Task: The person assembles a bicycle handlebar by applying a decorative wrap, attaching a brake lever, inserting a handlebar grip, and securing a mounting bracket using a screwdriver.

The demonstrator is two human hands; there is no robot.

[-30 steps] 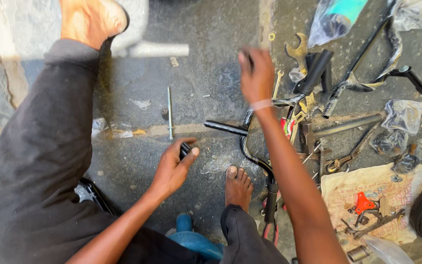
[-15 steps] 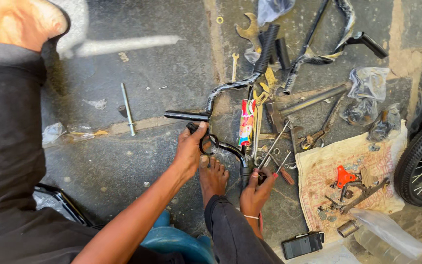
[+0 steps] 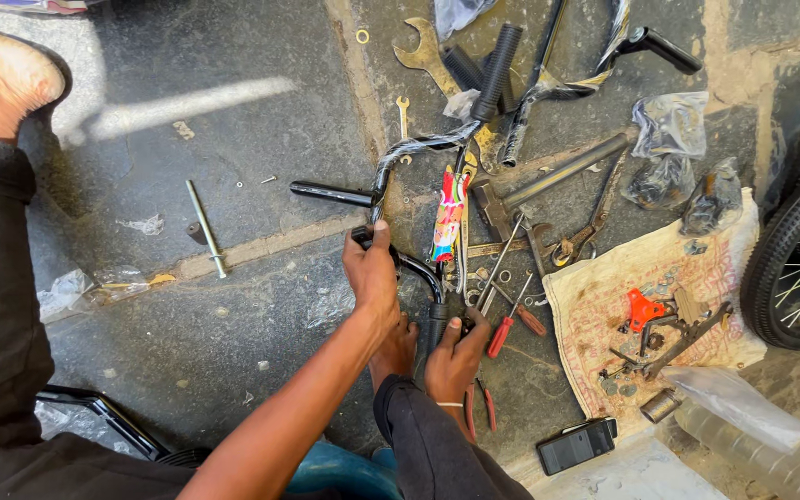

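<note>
We hold a black curved metal handlebar [image 3: 418,268] that lies on the grey stone ground in the middle of the scene, just in front of our bare foot [image 3: 395,347]. Our left hand [image 3: 372,278] is closed around the bend of the bar, thumb on top. Our right hand [image 3: 456,356] has its fingers wrapped on the near end, where a black grip sleeve [image 3: 437,319] sits.

To do this step well, in our judgement, the left hand should keep the bar pressed and not let it roll, while the right hand works straight along the tube, not at an angle.

Going outward, to the right of the bar we count one colourful printed tube-shaped packet [image 3: 449,215], one red-handled screwdriver [image 3: 509,326] and one hammer [image 3: 502,218]. Farther we count two open-ended spanners, a big one [image 3: 423,57] and a small one [image 3: 404,116], and one more handlebar with a ribbed black grip [image 3: 497,69]. At the right lies one dirty cloth sack [image 3: 604,306] with one orange plastic piece [image 3: 643,308]. At the right edge stands one bicycle wheel [image 3: 789,268]. At the left lies one long bolt [image 3: 206,227].
</note>
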